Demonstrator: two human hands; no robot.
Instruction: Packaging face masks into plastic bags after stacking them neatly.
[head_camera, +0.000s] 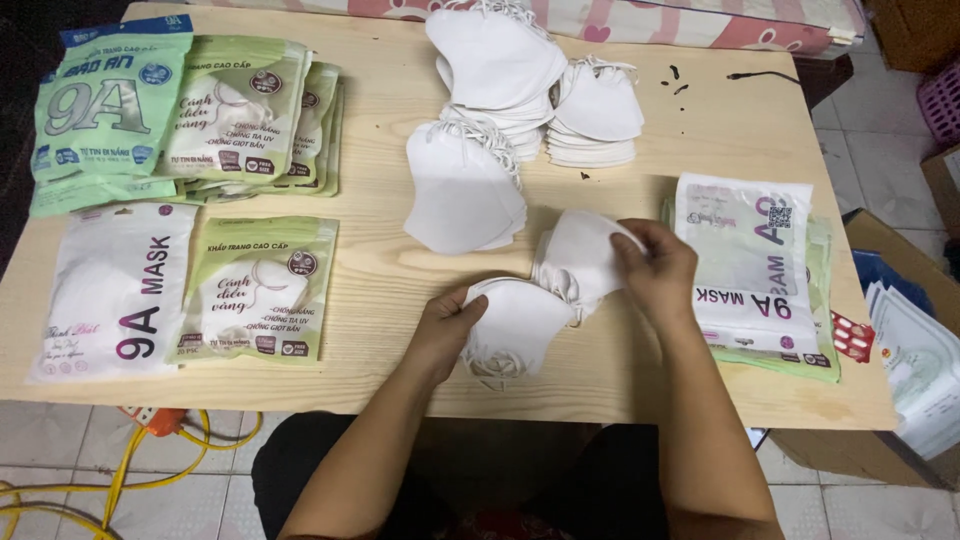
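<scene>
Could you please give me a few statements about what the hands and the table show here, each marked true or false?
1. The left hand holds a white face mask. True.
2. The right hand rests on the green packets. False: it grips a small bundle of white masks near the table's middle.
3. Loose white masks are stacked at the far middle of the wooden table. True.
4. The sealed mask packets lie only on the right side. False: several lie on the left, and a pile of flat bags lies on the right.
5. A yellow cable lies on the floor. True.
</scene>
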